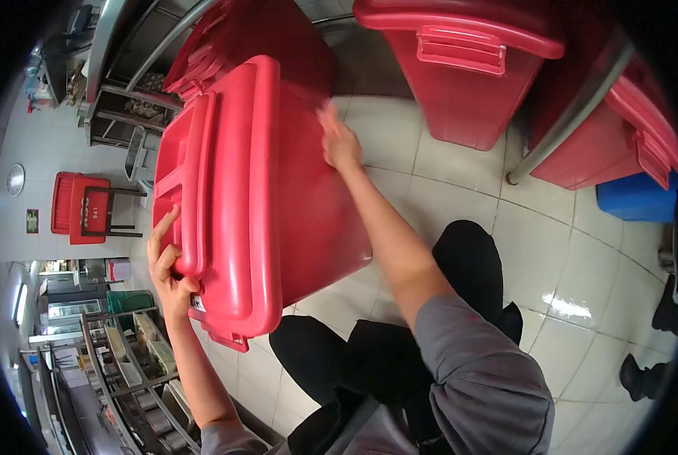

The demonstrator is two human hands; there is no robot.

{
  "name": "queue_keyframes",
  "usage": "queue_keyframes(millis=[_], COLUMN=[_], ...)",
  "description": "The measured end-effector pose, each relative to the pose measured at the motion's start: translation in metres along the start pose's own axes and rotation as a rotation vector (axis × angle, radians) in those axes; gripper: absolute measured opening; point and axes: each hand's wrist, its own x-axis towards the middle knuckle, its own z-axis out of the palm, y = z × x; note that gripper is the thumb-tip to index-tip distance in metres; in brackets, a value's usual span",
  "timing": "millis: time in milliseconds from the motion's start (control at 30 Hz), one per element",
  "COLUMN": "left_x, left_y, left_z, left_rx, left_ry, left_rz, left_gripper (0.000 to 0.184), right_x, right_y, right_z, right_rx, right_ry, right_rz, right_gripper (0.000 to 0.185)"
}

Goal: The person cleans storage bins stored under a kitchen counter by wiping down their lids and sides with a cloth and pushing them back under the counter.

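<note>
A large red lidded bin [316,205] stands in front of me, its lid [236,197] closed on top. At the lid's left edge, my left hand [168,262] has its fingers curled over the raised handle part. My right hand [340,142] lies against the bin's right side wall near the far end, its fingers apart and slightly blurred, holding nothing.
More red bins [460,83] stand ahead and to the right, beside a metal pole [574,114] and a blue container [638,199]. Metal racks [126,379] with trays line the left. A person's dark shoes [642,377] show at the right on the tiled floor [532,235].
</note>
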Motion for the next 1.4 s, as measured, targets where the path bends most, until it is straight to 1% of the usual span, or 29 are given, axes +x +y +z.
queue_keyframes(millis=[33, 133, 200, 233, 267, 333, 367, 400, 433, 467, 500, 600, 633, 667, 733, 767, 833, 867, 933, 1000, 1033, 1100, 1133, 1200, 1233, 1300, 1333, 1367, 1400], left_x=[0.0, 0.004, 0.001, -0.001, -0.001, 0.004, 0.007, 0.009, 0.006, 0.006, 0.006, 0.008, 0.008, 0.007, 0.001, 0.005, 0.012, 0.015, 0.019, 0.021, 0.025, 0.038, 0.044, 0.053, 0.057, 0.068, 0.069, 0.068, 0.068], left_y=[0.002, -0.001, 0.006, 0.0, 0.001, 0.009, 0.01, 0.014, 0.021, 0.023, 0.023, 0.029, 0.028, 0.024, 0.02, 0.025, 0.042, 0.05, 0.063, 0.072, 0.079, 0.103, 0.113, 0.127, 0.132, 0.146, 0.147, 0.131, 0.127], left_z=[0.003, 0.008, 0.006, 0.002, 0.003, 0.004, 0.006, 0.009, 0.01, 0.011, 0.012, 0.012, 0.011, 0.013, 0.013, 0.015, 0.023, 0.028, 0.04, 0.049, 0.053, 0.065, 0.07, 0.075, 0.075, 0.063, 0.058, 0.049, 0.038], left_rx=[0.025, 0.038, 0.056, 0.097, 0.123, 0.169, 0.129, 0.126, 0.125, 0.124, 0.134, 0.164, 0.18, 0.188, 0.216, 0.239, 0.223, 0.216, 0.235, 0.296, 0.378, 0.523, 0.563, 0.65, 0.656, 0.565, 0.518, 0.416, 0.374], left_ry=[-0.001, -0.003, -0.059, -0.085, -0.094, -0.112, -0.095, -0.07, -0.057, -0.038, -0.032, -0.068, -0.075, -0.046, 0.007, 0.001, -0.007, -0.011, 0.028, 0.064, 0.074, 0.046, 0.029, -0.003, -0.041, -0.15, -0.215, -0.249, -0.359], left_rz=[0.029, 0.067, 0.014, 0.037, 0.042, 0.059, 0.092, 0.022, -0.052, -0.116, -0.054, -0.095, -0.065, -0.058, -0.053, -0.019, -0.109, -0.153, -0.212, -0.268, -0.254, -0.279, -0.283, -0.296, -0.326, -0.283, -0.263, -0.174, -0.134], left_gripper=[0.082, 0.09, 0.095, 0.101, 0.101, 0.101, 0.097, 0.094, 0.092, 0.09, 0.077, 0.066, 0.057, 0.056, 0.055, 0.047, 0.042, 0.04, 0.038, 0.041, 0.042, 0.048, 0.049, 0.05, 0.055, 0.06, 0.063, 0.073, 0.084], right_x=[0.008, 0.051, -0.014, -0.013, -0.012, 0.005, 0.029, 0.054, 0.026, 0.023, 0.002, -0.045, -0.068, -0.093, -0.107, -0.113, -0.125, -0.148, -0.124, -0.091, -0.079, -0.079, -0.093, -0.109, -0.111, -0.174, -0.17, -0.185, -0.203], right_y=[0.037, 0.063, -0.071, -0.087, -0.103, -0.077, -0.032, 0.012, 0.022, 0.089, 0.152, 0.343, 0.311, 0.276, 0.196, 0.144, 0.038, -0.039, -0.035, 0.038, 0.099, 0.217, 0.191, 0.133, 0.104, -0.047, -0.028, -0.05, -0.072], right_z=[-0.02, -0.007, 0.024, 0.043, 0.062, 0.057, 0.047, 0.037, -0.008, -0.034, -0.075, -0.137, -0.135, -0.132, -0.087, -0.059, -0.003, 0.003, -0.007, -0.055, -0.088, -0.171, -0.173, -0.163, -0.151, -0.113, -0.1, -0.088, -0.086], right_rx=[0.061, -0.111, -0.21, -0.287, -0.386, -0.206, -0.295, -0.381, 0.15, 0.148, 0.277, 0.553, 0.623, 0.698, -0.055, -0.133, -0.288, -0.29, -0.341, 0.151, 0.259, 0.139, -0.108, -0.219, -0.084, -0.008, 0.035, 0.154, 0.028], right_ry=[-0.016, 0.017, -0.111, -0.053, 0.055, 0.056, 0.179, 0.302, -0.077, 0.02, -0.027, 0.391, 0.375, 0.364, 0.194, 0.178, 0.175, 0.079, 0.004, -0.205, -0.151, 0.024, 0.191, 0.326, 0.291, 0.2, 0.212, 0.184, 0.19], right_rz=[0.237, 0.028, -0.105, -0.447, -0.784, -0.726, -0.717, -0.696, -0.004, -0.009, 0.08, -0.153, 0.06, 0.273, -0.037, -0.229, -0.625, -0.708, -0.886, 0.032, -0.072, -0.079, -0.009, 0.102, 0.134, 0.233, -0.434, -0.481, -0.476], right_gripper=[0.035, 0.032, 0.028, 0.028, 0.029, 0.029, 0.027, 0.026, 0.027, 0.029, 0.034, 0.035, 0.037, 0.039, 0.042, 0.041, 0.037, 0.033, 0.034, 0.035, 0.035, 0.028, 0.026, 0.024, 0.023, 0.026, 0.023, 0.021, 0.021])
